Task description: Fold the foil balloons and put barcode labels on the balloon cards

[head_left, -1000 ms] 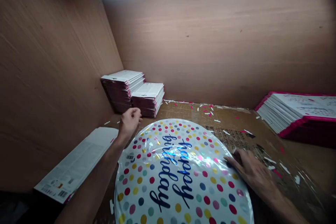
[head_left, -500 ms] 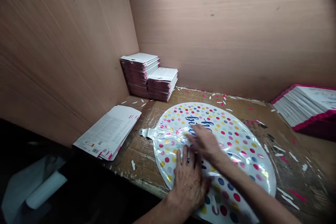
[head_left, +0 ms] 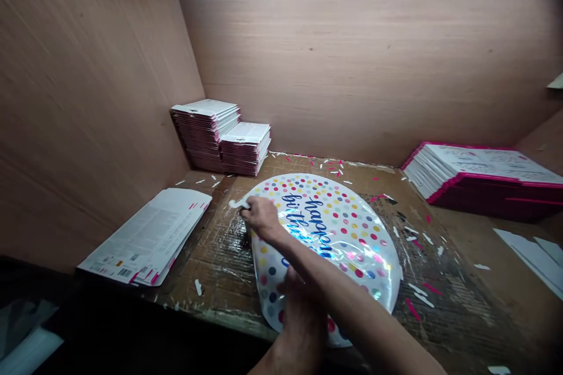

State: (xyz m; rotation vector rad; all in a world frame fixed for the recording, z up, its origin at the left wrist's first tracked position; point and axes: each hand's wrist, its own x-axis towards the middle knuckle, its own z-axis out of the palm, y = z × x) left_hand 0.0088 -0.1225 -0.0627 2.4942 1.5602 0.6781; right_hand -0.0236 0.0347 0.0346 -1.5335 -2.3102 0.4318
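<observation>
A round white foil balloon (head_left: 347, 217) with coloured dots and blue "happy birthday" lettering lies flat and shiny on the worktop. My right hand (head_left: 263, 217) is closed on its left edge beside the neck, and the pale tail (head_left: 238, 204) sticks out past the fingers. My right forearm crosses over the balloon. Beneath that arm, my left hand (head_left: 301, 299) rests at the balloon's near side; its fingers are blurred and mostly covered, so their grip does not show.
Two stacks of white cards (head_left: 209, 106) with pink edges stand in the back left corner. More printed cards (head_left: 149, 234) lie at the front left edge. A pink-edged card pile (head_left: 488, 164) leans at the right. Paper scraps (head_left: 422, 299) litter the cardboard-covered worktop (head_left: 220, 281).
My right hand has moved left from the balloon's middle to its neck and closed there. My left hand, earlier flat with fingers spread, is now largely under the right forearm. The view has shifted right.
</observation>
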